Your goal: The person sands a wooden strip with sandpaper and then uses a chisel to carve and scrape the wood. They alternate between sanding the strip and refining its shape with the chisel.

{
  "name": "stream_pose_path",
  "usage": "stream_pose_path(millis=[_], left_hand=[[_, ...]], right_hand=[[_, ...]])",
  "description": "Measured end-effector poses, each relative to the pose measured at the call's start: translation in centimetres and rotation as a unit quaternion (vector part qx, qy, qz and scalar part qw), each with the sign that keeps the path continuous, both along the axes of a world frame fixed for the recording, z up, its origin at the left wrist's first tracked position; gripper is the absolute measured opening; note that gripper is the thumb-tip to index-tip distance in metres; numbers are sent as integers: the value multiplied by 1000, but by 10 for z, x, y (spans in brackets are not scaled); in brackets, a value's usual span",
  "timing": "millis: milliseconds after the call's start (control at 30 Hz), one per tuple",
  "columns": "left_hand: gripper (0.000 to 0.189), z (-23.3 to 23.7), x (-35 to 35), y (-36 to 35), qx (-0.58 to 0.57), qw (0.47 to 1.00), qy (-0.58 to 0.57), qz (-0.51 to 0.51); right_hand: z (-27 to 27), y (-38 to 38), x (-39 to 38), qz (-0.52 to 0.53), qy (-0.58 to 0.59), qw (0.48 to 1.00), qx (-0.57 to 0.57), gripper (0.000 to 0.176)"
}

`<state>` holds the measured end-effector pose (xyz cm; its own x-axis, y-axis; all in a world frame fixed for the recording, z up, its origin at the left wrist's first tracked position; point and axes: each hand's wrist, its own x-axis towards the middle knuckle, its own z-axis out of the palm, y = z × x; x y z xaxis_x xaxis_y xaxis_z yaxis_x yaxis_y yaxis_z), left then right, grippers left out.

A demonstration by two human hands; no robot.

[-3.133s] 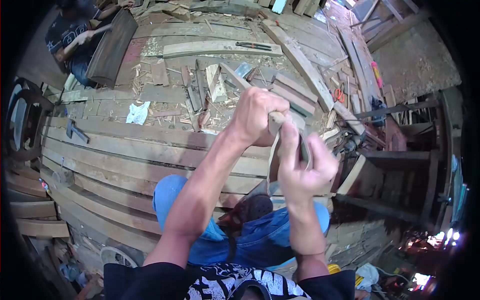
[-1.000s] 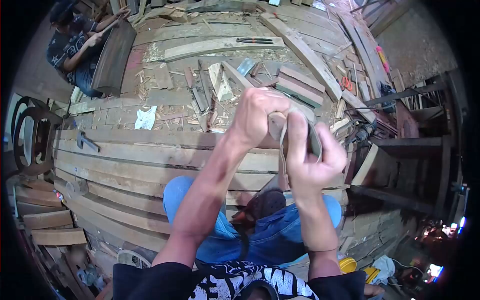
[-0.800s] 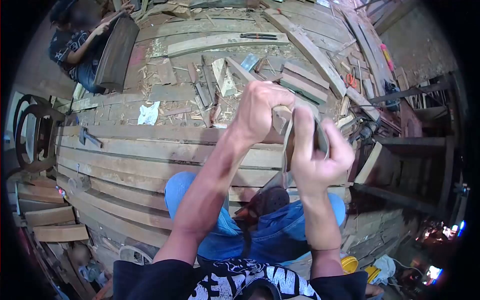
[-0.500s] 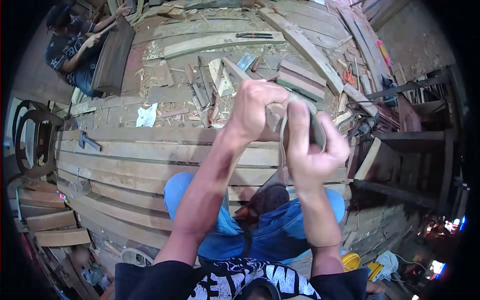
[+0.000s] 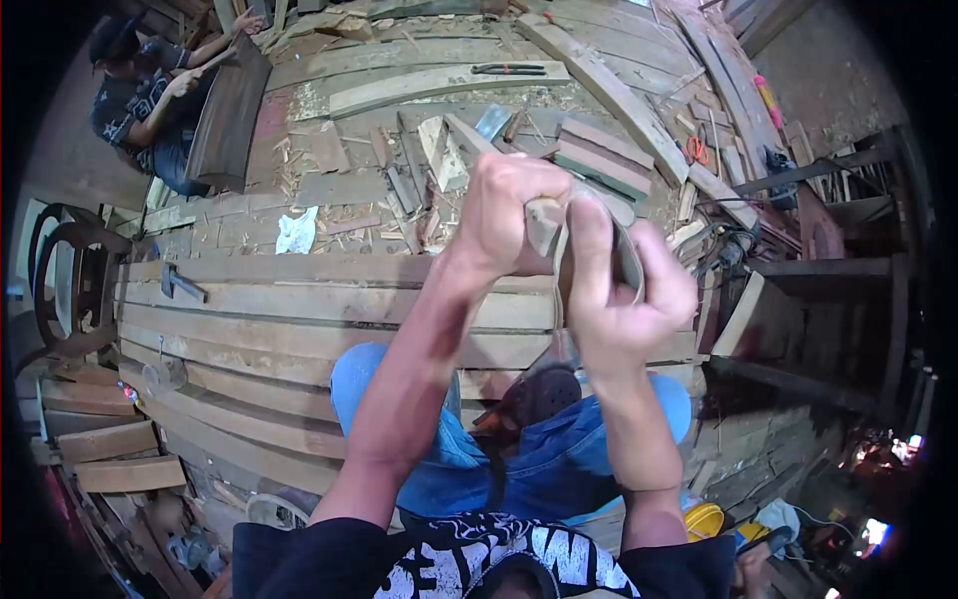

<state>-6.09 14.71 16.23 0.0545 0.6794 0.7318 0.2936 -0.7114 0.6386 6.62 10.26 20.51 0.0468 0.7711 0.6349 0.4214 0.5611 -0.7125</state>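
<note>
A greyish-beige sheet of sandpaper [image 5: 619, 214], bent and curled, is held up between my hands above my knees. My left hand [image 5: 509, 205] is closed in a fist around its left end, and a bit of the sheet sticks out under the fingers. Against the right part, my right hand [image 5: 629, 285] presses with the thumb on the near face while its fingers curl round behind. The two hands are close together at the thumb. Beneath them, a narrow strip of the sheet hangs toward the dark shoe [image 5: 549, 399].
Long wooden planks [image 5: 249, 299] lie in front of me, with a hammer [image 5: 183, 284] on them. Beyond are wood offcuts [image 5: 604, 155], a white scrap [image 5: 295, 231], pliers [image 5: 509, 70] and orange-handled scissors [image 5: 697, 150]. Another person [image 5: 150, 100] works at a dark board upper left.
My hands stay clenched on the sandpaper and shift only slightly. The sheet's curl by my right fingers has changed a little, and the whole view has moved slightly.
</note>
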Motion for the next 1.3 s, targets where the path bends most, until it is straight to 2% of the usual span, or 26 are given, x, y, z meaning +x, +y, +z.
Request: stream_pose_path(millis=[33,100,133,233,300,367,433,500,567,700,733,767,833,900,967,1033,1100,1167,1233,1300], left_hand=[[34,0,2,-1,10,1000,-1,18],[33,5,0,-4,-6,1000,8,16],[33,3,-1,-2,-9,1000,11,18],[32,-4,2,0,4,1000,-4,-1],[32,-1,1,-2,-11,1000,-8,10],[33,1,-2,-1,-10,1000,8,29],[33,0,-2,1,-3,1000,-15,7],[34,-2,0,2,-9,1000,13,1],[34,-2,4,0,-15,1000,-15,4],[30,-7,1,3,-15,1000,-5,8],[29,-9,7,4,5,999,-42,-11],[29,-8,8,2,7,999,-43,-16],[30,-4,2,-1,-37,999,3,6],[30,-4,-1,1,-21,1000,5,12],[29,-7,0,3,-17,1000,13,1],[29,-5,9,0,-5,999,-33,-9],[31,-3,3,-1,-15,1000,11,19],[32,-2,1,-2,-10,999,11,33],[30,0,1,0,-41,999,6,13],[28,6,9,-4,-11,1000,-19,-6]], right_hand=[[0,-5,0,2,-25,1000,10,31],[-6,-14,0,36,5,999,-10,32],[-5,-11,2,22,-28,999,-2,32],[-2,4,-2,18,59,998,-31,34],[-4,-6,0,12,-18,1000,14,33],[-9,-14,-2,46,15,999,10,32],[-4,-4,-2,34,-9,999,19,32],[-3,3,-4,25,86,995,-43,32],[-5,-5,1,6,-11,1000,14,32],[-1,-2,0,16,-4,1000,-16,31],[-3,5,-1,15,39,999,-8,39],[-3,1,0,10,38,999,-5,39],[-6,-9,-1,29,-9,999,22,39],[-10,-10,-5,43,15,999,14,39],[2,-1,-1,6,-25,999,26,29],[3,-5,1,-6,4,1000,2,30],[-5,-15,2,17,-52,998,10,30],[-9,-11,0,33,-33,999,10,28],[3,-1,-1,14,-40,997,57,27],[1,-1,0,11,-25,998,61,24]])
